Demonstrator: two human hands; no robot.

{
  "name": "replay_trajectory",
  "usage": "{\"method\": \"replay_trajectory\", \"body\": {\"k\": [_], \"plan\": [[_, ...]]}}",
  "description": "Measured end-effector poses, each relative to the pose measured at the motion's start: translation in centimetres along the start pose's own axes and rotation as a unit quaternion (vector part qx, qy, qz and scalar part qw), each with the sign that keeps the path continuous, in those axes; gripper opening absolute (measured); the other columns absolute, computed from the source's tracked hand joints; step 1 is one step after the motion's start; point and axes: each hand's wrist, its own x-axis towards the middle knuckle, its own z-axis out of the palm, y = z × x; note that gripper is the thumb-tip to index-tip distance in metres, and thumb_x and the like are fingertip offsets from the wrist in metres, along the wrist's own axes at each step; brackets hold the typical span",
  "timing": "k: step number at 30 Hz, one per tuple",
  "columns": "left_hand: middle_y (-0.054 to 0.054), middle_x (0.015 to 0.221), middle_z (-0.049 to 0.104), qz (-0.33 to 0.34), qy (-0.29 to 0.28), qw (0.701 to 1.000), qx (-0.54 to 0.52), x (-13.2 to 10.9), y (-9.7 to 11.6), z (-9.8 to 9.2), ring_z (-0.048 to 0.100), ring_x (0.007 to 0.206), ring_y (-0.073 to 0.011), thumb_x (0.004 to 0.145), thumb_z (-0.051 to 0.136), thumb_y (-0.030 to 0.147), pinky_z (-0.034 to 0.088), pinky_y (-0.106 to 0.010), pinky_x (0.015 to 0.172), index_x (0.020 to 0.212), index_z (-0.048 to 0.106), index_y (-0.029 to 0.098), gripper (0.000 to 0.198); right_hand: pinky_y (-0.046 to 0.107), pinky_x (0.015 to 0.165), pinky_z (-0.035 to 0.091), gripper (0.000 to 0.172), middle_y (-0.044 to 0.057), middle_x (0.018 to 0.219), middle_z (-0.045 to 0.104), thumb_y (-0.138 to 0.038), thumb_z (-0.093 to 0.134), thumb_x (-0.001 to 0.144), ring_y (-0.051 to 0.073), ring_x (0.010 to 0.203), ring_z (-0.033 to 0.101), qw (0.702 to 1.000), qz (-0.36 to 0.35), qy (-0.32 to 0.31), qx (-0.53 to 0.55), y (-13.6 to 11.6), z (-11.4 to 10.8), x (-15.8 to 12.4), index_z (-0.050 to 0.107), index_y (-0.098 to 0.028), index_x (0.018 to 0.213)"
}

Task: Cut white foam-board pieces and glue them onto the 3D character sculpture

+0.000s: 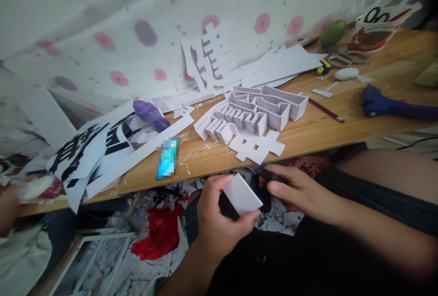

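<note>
My left hand [224, 216] pinches a small white foam board piece [241, 193] between thumb and fingers, over my lap. Just to its right, my right hand [294, 186] is closed on black-handled scissors [272, 175], their tip pointing left near the table edge. The blades are dark and blurred, so how far apart they are is unclear. Beyond both hands, a white built-up letter [256, 109] with raised walls stands on the wooden table [205, 152]. A flat white cutout [256, 146] with square holes lies against its near side.
White sheets [277, 65] and an upright character cutout [208, 61] line the curtain. A phone [167, 158], purple bottle [150, 114], pencil [326, 110], blue glue gun [393, 104] and metal scissors [347, 59] lie about. Another person's hand [8, 207] shows at left. Scraps and red plastic [159, 232] cover the floor.
</note>
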Motion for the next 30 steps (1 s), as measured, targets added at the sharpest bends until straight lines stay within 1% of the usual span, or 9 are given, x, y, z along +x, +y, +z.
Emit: {"method": "replay_trajectory", "body": {"k": [5,9,14,16,18,20,23,26,30], "plan": [[-0.009,0.102,0.058,0.011,0.023,0.999,0.042,0.1,-0.2,0.0,0.061,0.092,-0.0247,0.061,0.075,0.023,0.052,-0.04,0.081,0.11,0.051,0.017,0.055,0.024,0.066,0.043,0.035,0.001,0.078,0.055,-0.05,0.05,0.087,0.014,0.073,0.051,0.997,-0.004,-0.016,0.075,-0.4,0.1,0.3,0.057,-0.016,0.087],[-0.01,0.101,0.057,0.037,0.054,0.995,0.079,0.3,-0.2,0.2,0.061,0.09,-0.0246,0.061,0.075,0.025,0.052,-0.039,0.078,0.109,0.049,0.017,0.055,0.021,0.057,0.04,0.028,-0.003,0.067,0.049,-0.043,0.062,0.081,0.009,0.059,0.045,0.983,0.056,-0.028,0.17,-0.7,0.8,0.7,0.057,-0.015,0.083],[-0.008,0.096,0.058,0.089,0.107,0.98,0.14,0.4,-0.5,1.0,0.059,0.089,-0.0237,0.058,0.076,0.025,0.05,-0.037,0.076,0.103,0.052,0.017,0.052,0.021,0.055,0.039,0.031,-0.003,0.063,0.05,-0.038,0.074,0.07,0.009,0.058,0.045,0.971,0.101,-0.004,0.218,-0.2,2.4,1.0,0.053,-0.015,0.074],[-0.007,0.095,0.06,0.034,0.084,0.995,0.048,0.3,-0.6,1.1,0.06,0.084,-0.0211,0.058,0.077,0.029,0.05,-0.033,0.072,0.104,0.053,0.018,0.053,0.021,0.054,0.037,0.029,-0.004,0.061,0.048,-0.037,0.071,0.072,0.009,0.057,0.044,0.973,0.106,0.016,0.206,-0.1,2.3,1.0,0.053,-0.015,0.072],[-0.004,0.086,0.062,-0.07,0.04,0.988,-0.129,0.3,-0.8,1.0,0.06,0.073,-0.0167,0.069,0.071,0.039,0.049,-0.027,0.063,0.099,0.054,0.019,0.04,0.02,0.05,0.034,0.026,-0.006,0.058,0.045,-0.036,0.068,0.075,0.007,0.052,0.04,0.975,0.105,0.016,0.196,-0.2,1.8,1.0,0.053,-0.015,0.073],[-0.002,0.074,0.062,-0.185,-0.017,0.932,-0.311,0.3,-0.8,0.7,0.059,0.063,-0.0135,0.083,0.055,0.047,0.047,-0.024,0.057,0.088,0.054,0.018,0.03,0.019,0.046,0.031,0.023,-0.008,0.055,0.042,-0.034,0.067,0.077,0.005,0.047,0.036,0.975,0.099,-0.012,0.2,-0.4,1.1,0.9,0.053,-0.015,0.075],[-0.005,0.071,0.066,-0.301,-0.15,0.82,-0.464,0.5,-0.6,0.6,0.064,0.061,-0.0173,0.086,0.044,0.055,0.05,-0.028,0.057,0.082,0.053,0.015,0.041,0.019,0.051,0.037,0.02,-0.006,0.059,0.051,-0.032,0.063,0.082,0.006,0.051,0.045,0.972,0.066,-0.068,0.215,-0.9,0.3,0.9,0.052,-0.016,0.077],[-0.013,0.081,0.071,-0.286,-0.235,0.776,-0.51,0.5,-0.2,0.9,0.068,0.066,-0.0232,0.08,0.049,0.063,0.052,-0.032,0.06,0.087,0.052,0.014,0.049,0.02,0.059,0.042,0.02,-0.003,0.064,0.056,-0.032,0.061,0.084,0.009,0.06,0.052,0.976,0.036,-0.08,0.199,-1.0,0.2,1.0,0.052,-0.016,0.077],[-0.009,0.085,0.071,-0.22,-0.187,0.818,-0.497,0.3,0.1,1.3,0.066,0.067,-0.0168,0.076,0.059,0.06,0.051,-0.028,0.064,0.088,0.055,0.016,0.046,0.023,0.063,0.042,0.021,-0.001,0.07,0.06,-0.036,0.059,0.086,0.012,0.066,0.055,0.994,0.005,-0.038,0.107,-0.5,0.2,0.8,0.056,-0.016,0.082]]}}
